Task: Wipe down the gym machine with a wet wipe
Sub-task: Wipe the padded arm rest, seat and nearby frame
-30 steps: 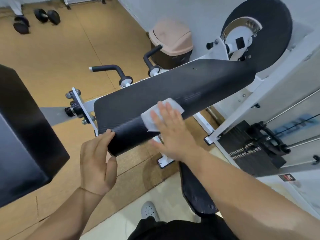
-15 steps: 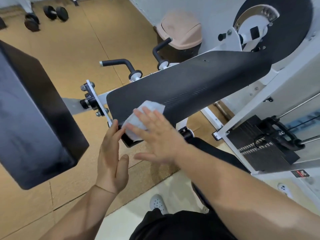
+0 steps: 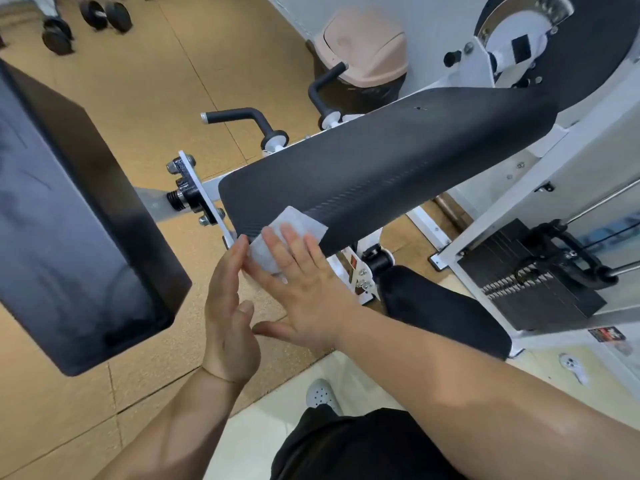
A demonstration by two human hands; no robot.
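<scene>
The gym machine has a long black padded rest [image 3: 388, 161] on a white frame [image 3: 512, 202]. A white wet wipe [image 3: 294, 226] lies on the pad's near lower corner. My right hand [image 3: 301, 282] presses it flat against the pad with straight, spread fingers. My left hand [image 3: 227, 306] is just left of it, fingertips touching the pad's lower edge beside the wipe, fingers nearly straight and holding nothing.
A big black pad [image 3: 69, 220] juts in at the left. Two black handles [image 3: 242, 119] stick out behind the rest. A black seat [image 3: 443, 313], a weight stack [image 3: 533, 289] and a large black disc [image 3: 581, 46] are on the right. A pink-lidded bin [image 3: 363, 43] and dumbbells [image 3: 104, 15] stand behind.
My right hand has slid the wipe along the pad from its middle to the near lower corner. My left hand has let go of the pad's end and straightened beside it.
</scene>
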